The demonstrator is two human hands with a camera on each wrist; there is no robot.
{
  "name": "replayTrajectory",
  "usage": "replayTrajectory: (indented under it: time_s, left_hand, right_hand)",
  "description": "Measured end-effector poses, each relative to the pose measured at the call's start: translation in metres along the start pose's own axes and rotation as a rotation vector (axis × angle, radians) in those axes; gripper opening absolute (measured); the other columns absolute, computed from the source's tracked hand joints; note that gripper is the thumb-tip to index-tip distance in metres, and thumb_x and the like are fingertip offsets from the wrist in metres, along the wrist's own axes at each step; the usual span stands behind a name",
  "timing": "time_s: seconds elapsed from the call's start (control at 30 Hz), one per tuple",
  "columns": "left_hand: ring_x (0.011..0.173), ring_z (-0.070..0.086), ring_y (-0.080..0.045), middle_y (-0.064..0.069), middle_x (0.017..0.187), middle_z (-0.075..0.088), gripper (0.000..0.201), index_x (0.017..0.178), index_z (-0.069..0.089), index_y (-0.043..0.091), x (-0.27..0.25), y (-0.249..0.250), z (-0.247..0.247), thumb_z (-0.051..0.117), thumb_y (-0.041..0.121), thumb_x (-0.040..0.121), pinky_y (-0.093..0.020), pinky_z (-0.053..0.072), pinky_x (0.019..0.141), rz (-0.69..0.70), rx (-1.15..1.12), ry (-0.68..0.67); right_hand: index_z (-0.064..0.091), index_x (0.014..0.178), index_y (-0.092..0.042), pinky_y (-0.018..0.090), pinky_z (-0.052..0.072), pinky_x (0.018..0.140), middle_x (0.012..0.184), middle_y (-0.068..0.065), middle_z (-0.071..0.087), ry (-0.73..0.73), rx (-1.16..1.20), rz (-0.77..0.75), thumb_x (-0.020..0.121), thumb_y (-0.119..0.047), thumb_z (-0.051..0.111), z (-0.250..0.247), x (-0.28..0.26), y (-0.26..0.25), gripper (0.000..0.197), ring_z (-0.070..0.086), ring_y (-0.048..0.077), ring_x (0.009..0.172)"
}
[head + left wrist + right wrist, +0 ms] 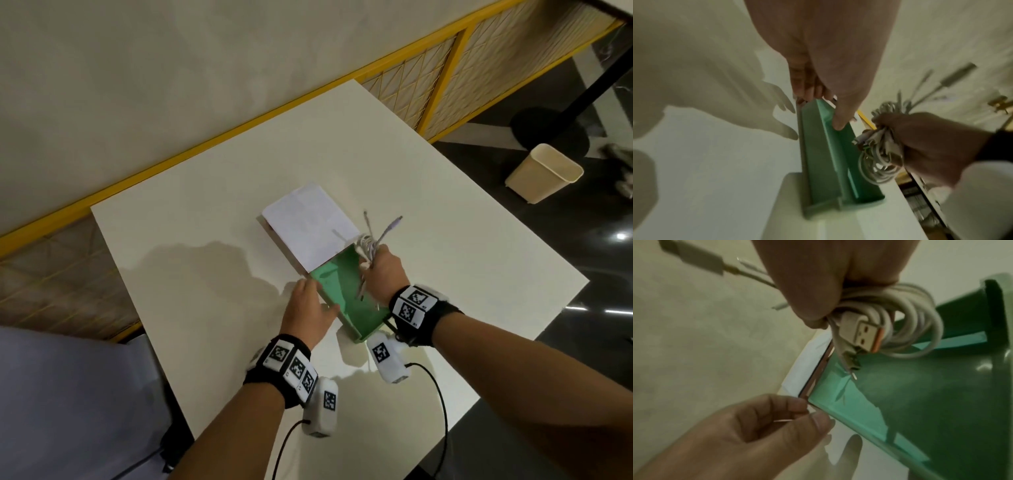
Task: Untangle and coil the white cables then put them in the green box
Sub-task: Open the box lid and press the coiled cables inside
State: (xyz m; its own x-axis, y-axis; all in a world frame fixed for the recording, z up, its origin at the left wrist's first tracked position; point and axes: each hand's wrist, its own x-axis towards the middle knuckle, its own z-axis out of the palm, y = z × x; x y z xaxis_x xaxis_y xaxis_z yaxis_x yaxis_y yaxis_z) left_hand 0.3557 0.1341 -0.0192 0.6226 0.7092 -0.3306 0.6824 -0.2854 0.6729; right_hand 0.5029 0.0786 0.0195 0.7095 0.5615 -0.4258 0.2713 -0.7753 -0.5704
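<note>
The green box [352, 305] stands open on the white table, its white lid [308, 226] folded back beyond it. My left hand [319, 297] grips the box's left wall, thumb [840, 120] inside and fingers [795, 404] outside near the lid hinge. My right hand [375, 265] holds a coiled bundle of white cables [367, 247] just above the box's far right part. Several plug ends stick up out of the fist. In the right wrist view the loops [914, 316] and a USB plug [865, 335] hang over the box's green floor [920, 402].
The white table [212, 274] has bare surface left of and behind the box; its right edge runs close by my right forearm. A beige bin [544, 174] stands on the dark floor to the right. A yellow-framed partition [445, 68] lines the far side.
</note>
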Motion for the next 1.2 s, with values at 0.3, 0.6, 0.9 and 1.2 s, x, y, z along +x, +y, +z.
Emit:
replayTrajectory:
  time_s: [0.3, 0.6, 0.9, 1.2]
  left_hand:
    - [0.126, 0.042, -0.023, -0.007, 0.135, 0.048, 0.051, 0.132, 0.045, 0.01, -0.004, -0.008, 0.014, 0.059, 0.03, 0.087, -0.035, 0.039, 0.103, 0.116, 0.121, -0.03]
    - [0.14, 0.028, -0.024, -0.009, 0.157, 0.018, 0.084, 0.15, 0.009, 0.018, -0.011, -0.004, 0.016, 0.063, 0.027, 0.085, -0.038, 0.04, 0.108, 0.255, 0.044, -0.002]
    - [0.139, 0.032, -0.021, -0.007, 0.151, 0.035, 0.07, 0.146, 0.021, 0.015, -0.007, -0.018, 0.02, 0.058, 0.028, 0.088, -0.031, 0.03, 0.112, 0.126, 0.082, -0.147]
    - [0.127, 0.043, -0.027, -0.009, 0.136, 0.054, 0.046, 0.136, 0.042, 0.014, -0.002, -0.022, 0.026, 0.046, 0.033, 0.094, -0.038, 0.039, 0.105, 0.157, 0.119, -0.107]
  right_hand:
    - [0.06, 0.103, -0.004, 0.031, 0.047, 0.071, 0.093, 0.01, 0.059, -0.365, -0.687, 0.048, 0.093, -0.013, 0.041, 0.002, -0.001, 0.008, 0.023, 0.056, 0.026, 0.079]
    - [0.056, 0.079, -0.012, 0.033, 0.05, 0.069, 0.089, 0.006, 0.064, -0.46, -0.943, -0.059, 0.089, -0.015, 0.051, 0.006, 0.007, 0.007, 0.011, 0.063, 0.027, 0.081]
    - [0.041, 0.058, -0.018, 0.039, 0.059, 0.074, 0.08, 0.006, 0.064, -0.474, -1.032, -0.17, 0.085, -0.015, 0.054, -0.005, 0.018, 0.012, 0.03, 0.065, 0.027, 0.074]
    - [0.043, 0.06, -0.017, 0.04, 0.059, 0.076, 0.086, 0.007, 0.067, -0.442, -0.916, -0.116, 0.083, -0.011, 0.056, 0.015, 0.017, 0.004, 0.028, 0.068, 0.03, 0.083]
